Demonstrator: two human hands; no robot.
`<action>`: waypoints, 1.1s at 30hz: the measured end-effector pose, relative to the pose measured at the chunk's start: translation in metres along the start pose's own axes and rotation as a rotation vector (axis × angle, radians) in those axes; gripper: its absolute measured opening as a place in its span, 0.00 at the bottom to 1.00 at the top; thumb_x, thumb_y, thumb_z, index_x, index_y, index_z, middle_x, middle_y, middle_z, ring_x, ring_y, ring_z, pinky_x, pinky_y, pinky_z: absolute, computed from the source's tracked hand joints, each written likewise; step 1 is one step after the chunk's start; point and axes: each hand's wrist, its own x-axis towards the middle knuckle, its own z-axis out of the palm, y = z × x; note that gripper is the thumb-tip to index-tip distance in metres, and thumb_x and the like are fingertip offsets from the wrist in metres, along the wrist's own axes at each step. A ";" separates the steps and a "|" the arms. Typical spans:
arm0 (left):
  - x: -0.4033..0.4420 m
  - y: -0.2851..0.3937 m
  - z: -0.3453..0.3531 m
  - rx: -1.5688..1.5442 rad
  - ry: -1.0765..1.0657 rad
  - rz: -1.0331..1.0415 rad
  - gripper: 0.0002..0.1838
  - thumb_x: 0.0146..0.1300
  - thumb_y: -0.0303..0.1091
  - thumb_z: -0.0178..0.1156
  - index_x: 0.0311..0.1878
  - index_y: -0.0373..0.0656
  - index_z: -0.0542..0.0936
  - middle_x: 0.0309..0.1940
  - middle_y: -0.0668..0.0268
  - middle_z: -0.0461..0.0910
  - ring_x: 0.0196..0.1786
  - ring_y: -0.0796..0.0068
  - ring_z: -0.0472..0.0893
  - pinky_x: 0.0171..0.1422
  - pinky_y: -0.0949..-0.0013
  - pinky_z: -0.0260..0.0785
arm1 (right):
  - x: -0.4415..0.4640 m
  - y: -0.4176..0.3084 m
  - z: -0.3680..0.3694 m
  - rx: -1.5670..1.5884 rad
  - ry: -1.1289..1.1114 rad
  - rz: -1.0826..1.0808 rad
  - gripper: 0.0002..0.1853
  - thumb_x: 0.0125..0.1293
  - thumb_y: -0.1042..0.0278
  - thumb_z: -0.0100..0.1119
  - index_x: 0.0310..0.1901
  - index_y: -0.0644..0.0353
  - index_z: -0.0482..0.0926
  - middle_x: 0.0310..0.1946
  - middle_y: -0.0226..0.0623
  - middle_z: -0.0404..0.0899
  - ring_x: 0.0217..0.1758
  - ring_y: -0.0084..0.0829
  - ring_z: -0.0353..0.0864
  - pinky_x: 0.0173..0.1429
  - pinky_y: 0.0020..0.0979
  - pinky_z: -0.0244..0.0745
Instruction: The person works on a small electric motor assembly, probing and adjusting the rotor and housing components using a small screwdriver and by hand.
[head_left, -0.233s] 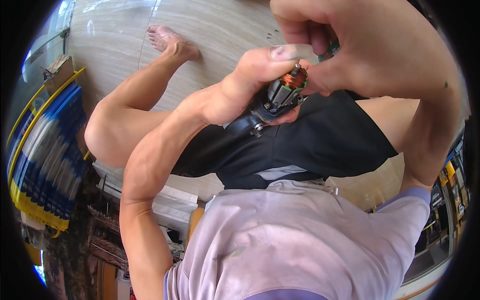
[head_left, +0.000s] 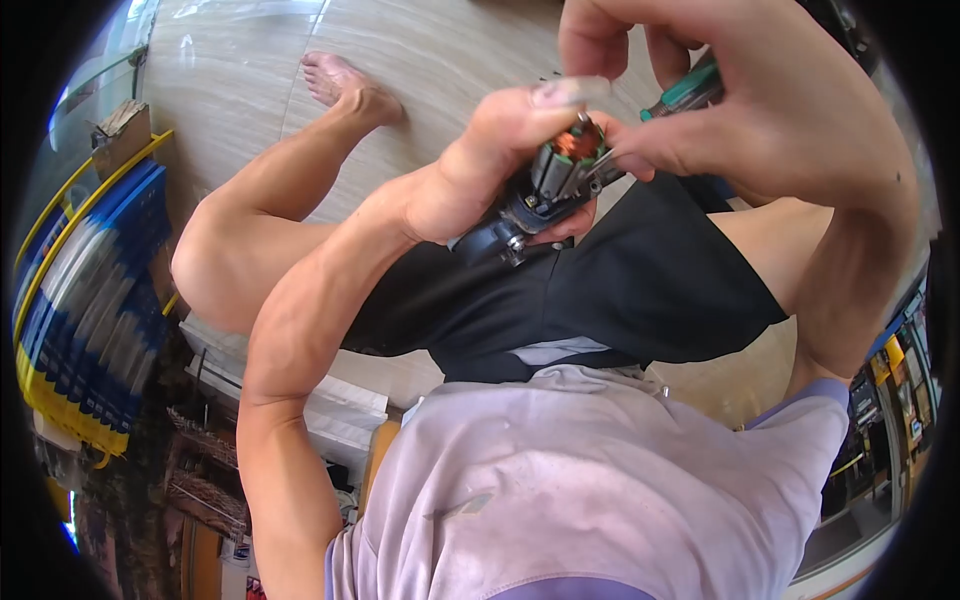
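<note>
My left hand (head_left: 480, 155) is closed around a black gear head (head_left: 487, 238) with a motor armature (head_left: 556, 176) standing out of it. Copper windings (head_left: 576, 142) show at the armature's upper end, by my thumb. On the lower side of the gear head sits a small metal spindle (head_left: 514, 247). A screwdriver (head_left: 686, 94) with a green and dark handle lies in my right hand (head_left: 760, 110). My right thumb and a fingertip meet right beside the armature, where a thin metal piece shows; whether it is the screwdriver's shaft I cannot tell.
My bare foot (head_left: 345, 88) rests on the tiled floor (head_left: 225, 70). At the left, a yellow wire rack (head_left: 165, 140) holds several blue and clear packages (head_left: 100, 290). White boxes (head_left: 335, 400) lie beside my left arm. Shelves with goods (head_left: 900, 390) stand at the far right.
My right hand has turned and shifted slightly, so more of the green screwdriver handle shows. The left hand with the gear head and armature has moved slightly left and tilted.
</note>
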 end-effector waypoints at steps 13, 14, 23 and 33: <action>-0.005 0.006 -0.001 -0.114 0.009 0.103 0.40 0.75 0.67 0.37 0.51 0.33 0.80 0.20 0.59 0.78 0.19 0.75 0.75 0.26 0.74 0.67 | -0.028 0.047 0.028 0.648 0.228 -0.048 0.24 0.70 0.64 0.67 0.61 0.70 0.73 0.55 0.52 0.75 0.40 0.26 0.82 0.37 0.24 0.82; -0.006 0.005 -0.001 -0.139 0.005 0.092 0.40 0.75 0.67 0.38 0.51 0.34 0.80 0.20 0.59 0.78 0.19 0.75 0.75 0.26 0.74 0.67 | -0.031 0.049 0.034 0.703 0.320 -0.072 0.23 0.71 0.64 0.66 0.60 0.70 0.73 0.55 0.52 0.75 0.39 0.25 0.82 0.37 0.24 0.82; -0.005 0.003 -0.011 0.000 -0.087 0.012 0.61 0.53 0.82 0.44 0.68 0.28 0.67 0.36 0.61 0.78 0.27 0.75 0.74 0.33 0.75 0.61 | -0.028 0.041 0.052 0.614 0.442 -0.294 0.23 0.79 0.55 0.51 0.61 0.67 0.67 0.47 0.54 0.79 0.42 0.41 0.84 0.39 0.34 0.84; -0.005 -0.002 -0.014 -0.073 -0.098 0.058 0.53 0.65 0.76 0.41 0.69 0.30 0.69 0.40 0.57 0.80 0.26 0.70 0.75 0.33 0.72 0.63 | -0.030 0.040 0.056 0.633 0.493 -0.239 0.22 0.78 0.54 0.52 0.60 0.67 0.68 0.46 0.53 0.80 0.43 0.41 0.85 0.40 0.36 0.88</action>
